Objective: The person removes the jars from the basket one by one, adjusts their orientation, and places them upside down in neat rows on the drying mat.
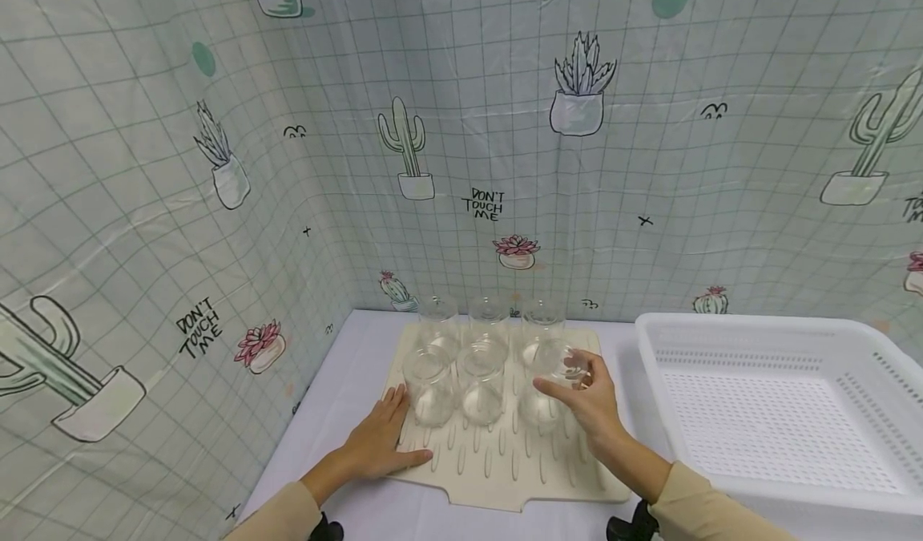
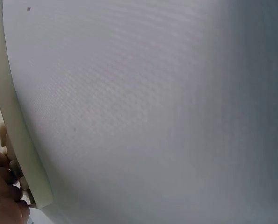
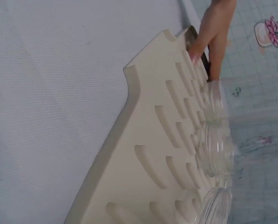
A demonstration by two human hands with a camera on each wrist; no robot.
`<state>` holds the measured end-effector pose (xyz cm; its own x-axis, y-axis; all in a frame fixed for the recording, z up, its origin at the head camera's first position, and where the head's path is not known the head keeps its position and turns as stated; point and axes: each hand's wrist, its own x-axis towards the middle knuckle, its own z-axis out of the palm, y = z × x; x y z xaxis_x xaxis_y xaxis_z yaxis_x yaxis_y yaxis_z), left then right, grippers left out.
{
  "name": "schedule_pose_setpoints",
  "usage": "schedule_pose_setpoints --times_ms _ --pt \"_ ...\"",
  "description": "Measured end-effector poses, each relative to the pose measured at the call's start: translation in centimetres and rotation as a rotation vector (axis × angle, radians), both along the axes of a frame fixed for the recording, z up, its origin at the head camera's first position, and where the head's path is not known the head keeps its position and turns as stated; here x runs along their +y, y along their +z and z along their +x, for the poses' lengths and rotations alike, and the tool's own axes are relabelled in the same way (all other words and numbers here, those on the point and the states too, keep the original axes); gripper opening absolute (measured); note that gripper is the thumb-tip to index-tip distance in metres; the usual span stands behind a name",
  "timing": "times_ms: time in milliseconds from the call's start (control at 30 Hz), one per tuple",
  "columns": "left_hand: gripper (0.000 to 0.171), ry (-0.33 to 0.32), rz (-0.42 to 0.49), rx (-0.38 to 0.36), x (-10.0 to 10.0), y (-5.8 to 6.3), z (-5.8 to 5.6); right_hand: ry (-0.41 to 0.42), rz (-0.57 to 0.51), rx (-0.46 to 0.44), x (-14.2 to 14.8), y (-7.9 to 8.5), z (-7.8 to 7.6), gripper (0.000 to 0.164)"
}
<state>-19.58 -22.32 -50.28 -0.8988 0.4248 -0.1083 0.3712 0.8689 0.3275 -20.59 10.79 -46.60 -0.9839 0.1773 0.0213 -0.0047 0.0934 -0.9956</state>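
Note:
A cream board point(image 1: 497, 477) with raised oval ridges lies on the table. Two rows of clear glass jars stand upside down on it, their threaded necks point(image 3: 212, 149) at the board in the right wrist view. With thumb and fingers, my right hand point(image 1: 593, 401) grips the upper part of the front-right jar point(image 1: 541, 409). My left hand point(image 1: 378, 437) rests flat on the board's left edge, fingers and thumb spread, near the front-left jar point(image 1: 431, 389). The left wrist view catches the board's pale edge point(image 2: 24, 140). Jar hides part of my right fingers.
A white perforated plastic basket point(image 1: 779, 329) stands to the right of the board. Beneath everything is a white tablecloth point(image 1: 360, 357). Behind and to the left hangs a grid-patterned curtain point(image 1: 461, 140) with cactus drawings, close to the table's back edge.

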Motion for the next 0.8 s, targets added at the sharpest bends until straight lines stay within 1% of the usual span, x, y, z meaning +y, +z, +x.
schedule_pose_setpoints --times_ms 100,167,333,467,633,800 --pt "0.103 -0.001 0.001 -0.001 -0.01 -0.01 -0.06 0.015 0.003 -0.041 0.05 -0.09 -0.07 0.083" --pt "0.102 -0.003 -0.003 -0.004 -0.02 -0.04 -0.1 0.01 0.027 -0.054 -0.04 -0.19 -0.07 0.083" --pt "0.102 -0.007 -0.005 -0.003 -0.06 -0.09 -0.11 0.016 0.038 -0.034 -0.21 -0.45 0.02 0.083" --pt "0.103 -0.005 0.008 0.003 -0.08 -0.11 -0.07 0.054 0.052 -0.016 -0.25 -0.67 -0.05 0.082" --pt "0.102 -0.005 0.007 0.005 -0.11 -0.24 -0.14 0.094 0.056 -0.056 -0.29 -0.42 -0.03 0.086" --pt "0.103 -0.009 -0.001 0.005 -0.1 -0.19 -0.14 0.1 0.073 -0.069 -0.31 -0.22 0.03 0.088"
